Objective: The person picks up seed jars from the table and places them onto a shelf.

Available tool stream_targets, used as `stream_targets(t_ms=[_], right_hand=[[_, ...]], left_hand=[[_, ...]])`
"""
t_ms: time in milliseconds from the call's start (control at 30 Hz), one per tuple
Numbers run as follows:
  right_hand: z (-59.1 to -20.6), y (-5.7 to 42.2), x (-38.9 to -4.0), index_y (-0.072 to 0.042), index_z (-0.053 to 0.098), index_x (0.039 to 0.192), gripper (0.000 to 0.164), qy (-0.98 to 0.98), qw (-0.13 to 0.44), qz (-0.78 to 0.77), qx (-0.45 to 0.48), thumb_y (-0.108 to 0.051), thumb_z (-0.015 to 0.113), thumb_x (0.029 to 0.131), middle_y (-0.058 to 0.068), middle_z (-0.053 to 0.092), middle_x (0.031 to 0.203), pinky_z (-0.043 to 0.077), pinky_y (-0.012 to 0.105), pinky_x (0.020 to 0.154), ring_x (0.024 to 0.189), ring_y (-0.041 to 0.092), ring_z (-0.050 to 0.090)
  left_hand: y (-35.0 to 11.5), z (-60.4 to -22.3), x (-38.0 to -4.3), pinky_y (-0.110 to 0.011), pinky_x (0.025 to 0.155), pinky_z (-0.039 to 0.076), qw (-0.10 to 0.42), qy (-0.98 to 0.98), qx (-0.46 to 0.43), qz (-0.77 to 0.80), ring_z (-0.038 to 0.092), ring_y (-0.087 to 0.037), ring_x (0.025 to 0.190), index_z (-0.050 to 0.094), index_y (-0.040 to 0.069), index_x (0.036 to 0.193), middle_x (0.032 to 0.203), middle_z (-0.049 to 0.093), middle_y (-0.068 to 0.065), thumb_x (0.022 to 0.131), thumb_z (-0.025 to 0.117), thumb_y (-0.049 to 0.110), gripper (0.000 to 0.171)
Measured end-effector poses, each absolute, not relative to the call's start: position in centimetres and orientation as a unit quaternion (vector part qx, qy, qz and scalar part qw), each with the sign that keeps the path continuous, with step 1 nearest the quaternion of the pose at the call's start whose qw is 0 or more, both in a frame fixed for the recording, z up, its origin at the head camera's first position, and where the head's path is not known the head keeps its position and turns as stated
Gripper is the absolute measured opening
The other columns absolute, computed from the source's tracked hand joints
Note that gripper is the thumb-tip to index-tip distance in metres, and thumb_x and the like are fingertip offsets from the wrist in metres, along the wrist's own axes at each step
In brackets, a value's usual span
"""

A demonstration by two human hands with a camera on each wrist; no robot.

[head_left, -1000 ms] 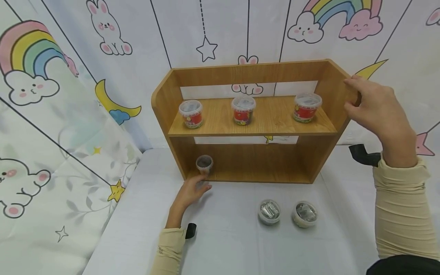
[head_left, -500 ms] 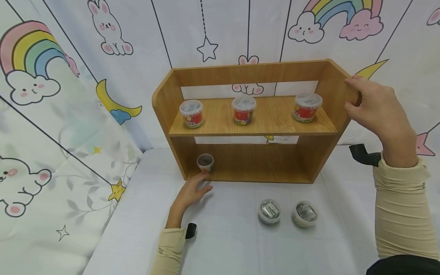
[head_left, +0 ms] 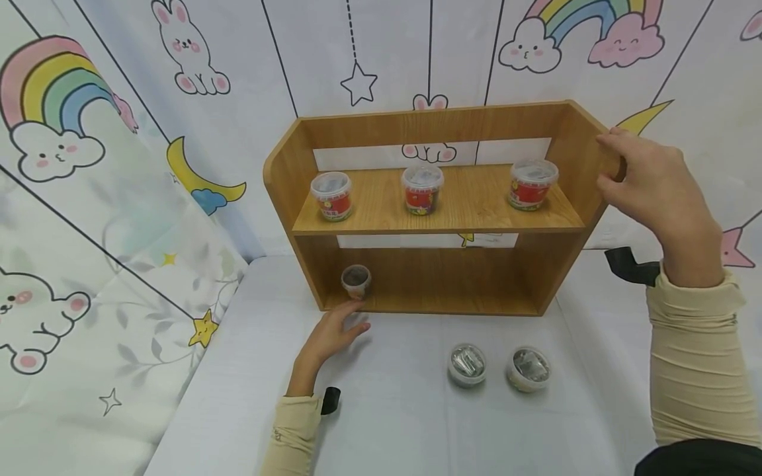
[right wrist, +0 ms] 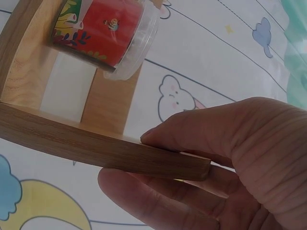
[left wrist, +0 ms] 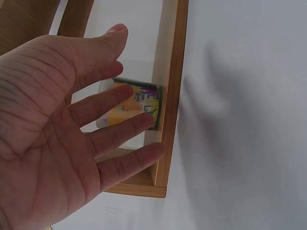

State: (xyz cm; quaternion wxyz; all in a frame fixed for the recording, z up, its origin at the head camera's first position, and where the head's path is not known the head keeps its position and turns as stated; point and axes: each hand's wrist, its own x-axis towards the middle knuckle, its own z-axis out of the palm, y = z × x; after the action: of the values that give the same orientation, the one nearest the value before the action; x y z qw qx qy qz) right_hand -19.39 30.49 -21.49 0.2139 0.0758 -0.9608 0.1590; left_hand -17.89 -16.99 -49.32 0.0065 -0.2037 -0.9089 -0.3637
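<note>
In the head view, a small tub (head_left: pixel 356 282) with an orange label stands at the left end of the lower tier of a wooden shelf (head_left: pixel 440 233). My left hand (head_left: pixel 331 332) is just in front of it, palm and fingers extended, holding nothing. The left wrist view shows the fingers (left wrist: pixel 124 132) spread across the tub (left wrist: pixel 127 111), partly covering it. My right hand (head_left: pixel 661 188) grips the shelf's right side panel. In the right wrist view, the thumb lies on one face of the panel (right wrist: pixel 110 148) and the fingers on the other.
Three red-labelled, clear-lidded tubs stand along the upper tier: left (head_left: pixel 332 198), middle (head_left: pixel 421 190) and right (head_left: pixel 531 186). Two more lidded tubs, one (head_left: pixel 467 365) beside the other (head_left: pixel 528 370), sit on the white table (head_left: pixel 393 410) before the shelf. A patterned cloth (head_left: pixel 238 39) hangs behind.
The orange-labelled tub is slightly farther back on the lower tier than a second ago. My left fingertips have drawn slightly back from it. The right hand keeps its grip.
</note>
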Motion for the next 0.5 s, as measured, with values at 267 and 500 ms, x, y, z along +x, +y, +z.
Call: stream_targets(t_ms=[267,500], right_hand=[[-21.3,30.4,-19.4,0.007,0.038,0.145,0.058,-0.961,0.212,0.159,0.074,0.003,0.053,0.09,0.031,0.037,0.147,0.045,0.07,0.079,0.106,0.062,0.05],[-21.3,30.4,-19.3,0.007,0.039,0.145,0.057,-0.962,0.209,0.158,0.074,0.003,0.052,0.09,0.03,0.036,0.148,0.046,0.069,0.079,0.106,0.062,0.051]], left_hand=[[-16.3,-48.6,-17.6,-0.046,0.108,0.039,-0.012,-0.898,-0.229,-0.376,0.05,-0.025,0.13,0.059,0.006,0.134,0.135,0.059,-0.012,0.09,0.074,0.024,0.05],[-15.6,-48.3,-17.1,-0.046,0.108,0.038,-0.019,-0.89,-0.257,-0.376,0.049,-0.024,0.131,0.057,0.011,0.137,0.139,0.056,-0.012,0.089,0.076,0.026,0.053]])
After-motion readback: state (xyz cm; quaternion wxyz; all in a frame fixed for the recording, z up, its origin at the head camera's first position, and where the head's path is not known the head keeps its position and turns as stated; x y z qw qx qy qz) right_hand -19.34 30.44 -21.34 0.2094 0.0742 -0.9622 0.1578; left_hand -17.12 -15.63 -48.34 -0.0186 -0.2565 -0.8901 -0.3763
